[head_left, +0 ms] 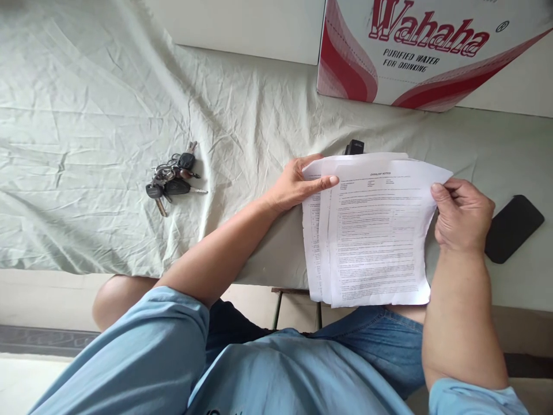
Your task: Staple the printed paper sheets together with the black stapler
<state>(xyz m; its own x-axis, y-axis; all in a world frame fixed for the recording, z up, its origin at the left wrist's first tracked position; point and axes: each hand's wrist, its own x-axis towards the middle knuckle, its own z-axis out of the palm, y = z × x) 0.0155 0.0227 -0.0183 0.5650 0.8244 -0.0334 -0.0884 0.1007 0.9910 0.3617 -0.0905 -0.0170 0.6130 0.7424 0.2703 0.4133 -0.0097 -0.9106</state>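
Note:
Several printed paper sheets (375,236) are held up over the table's near edge, loosely fanned. My left hand (298,183) grips their upper left side, thumb on the front and fingers behind. At the upper right corner, my right hand (464,210) pinches the top sheet between thumb and curled fingers. The front page carries a heading and dense small text, too fine to read in full. Behind the papers' top edge a small black object (355,147) pokes out; most of it is hidden, so its kind is unclear.
A bunch of keys (175,178) lies to the left on the wrinkled pale green cloth (99,138). Right of my right hand rests a flat black object like a phone (515,229). A Wahaha water carton (423,63) stands at the back, beside a white panel (246,29).

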